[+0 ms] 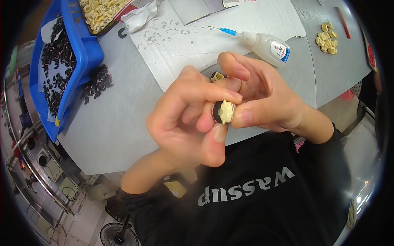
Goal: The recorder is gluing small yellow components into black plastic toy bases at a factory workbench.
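Note:
Between the thumb and fingers of my left hand [176,115] is a small cream-and-black figurine head [225,112], held up over the near side of the table. My right hand [275,94] meets it from the other side, its thumb tip pressed against the cream part and its fingers curled behind. A second small cream piece with a dark edge [217,76] shows just beyond my fingers; whether it is held or lies on the table, I cannot tell. Behind my right hand, a clear glue bottle [269,47] with a blue-based needle tip lies on its side.
White card [164,61] covers part of the grey table [111,135], with tiny scraps on it. To the left stands a blue bin [88,53] of black parts, beside a loose black pile [97,81]. Cream pieces fill a tray [102,14] and form a heap [327,39] at right.

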`<state>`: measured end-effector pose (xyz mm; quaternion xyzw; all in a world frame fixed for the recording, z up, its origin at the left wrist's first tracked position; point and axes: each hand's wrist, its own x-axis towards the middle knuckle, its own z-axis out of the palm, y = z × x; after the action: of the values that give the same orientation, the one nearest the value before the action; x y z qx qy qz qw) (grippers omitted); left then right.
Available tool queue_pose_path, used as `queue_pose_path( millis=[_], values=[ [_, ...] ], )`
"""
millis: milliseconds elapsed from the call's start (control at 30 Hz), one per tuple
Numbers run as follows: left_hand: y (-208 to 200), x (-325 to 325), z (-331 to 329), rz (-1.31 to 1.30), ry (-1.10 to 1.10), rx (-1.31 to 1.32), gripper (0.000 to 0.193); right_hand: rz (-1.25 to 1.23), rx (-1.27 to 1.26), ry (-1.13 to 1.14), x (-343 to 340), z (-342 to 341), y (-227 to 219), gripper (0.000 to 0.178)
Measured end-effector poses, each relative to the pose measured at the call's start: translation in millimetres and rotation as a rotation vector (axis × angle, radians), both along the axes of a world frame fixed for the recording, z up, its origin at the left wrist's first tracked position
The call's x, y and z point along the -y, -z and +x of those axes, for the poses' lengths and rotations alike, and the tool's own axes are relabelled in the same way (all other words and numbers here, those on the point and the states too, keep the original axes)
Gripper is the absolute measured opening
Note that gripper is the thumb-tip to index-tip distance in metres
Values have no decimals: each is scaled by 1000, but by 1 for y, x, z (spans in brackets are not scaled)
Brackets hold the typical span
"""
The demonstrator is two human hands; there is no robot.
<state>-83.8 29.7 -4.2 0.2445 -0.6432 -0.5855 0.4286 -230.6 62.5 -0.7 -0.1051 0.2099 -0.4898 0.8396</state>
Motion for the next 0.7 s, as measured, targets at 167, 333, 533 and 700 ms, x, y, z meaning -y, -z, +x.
queue_pose_path(
  millis=[167, 333, 533, 700],
  values=[
    [5, 0, 1, 22, -5, -8, 22, -32, 2, 8, -2, 0, 4, 41],
    [9, 4, -1, 3, 32, -157, 28, -33, -7, -4, -1, -1, 3, 41],
    [1, 0, 2, 17, 6, 11, 22, -18, -68, -8, -1, -1, 2, 42],
    [5, 1, 3, -15, 15, -22, 22, -37, -105, -35, 0, -1, 2, 42]
  ],
)
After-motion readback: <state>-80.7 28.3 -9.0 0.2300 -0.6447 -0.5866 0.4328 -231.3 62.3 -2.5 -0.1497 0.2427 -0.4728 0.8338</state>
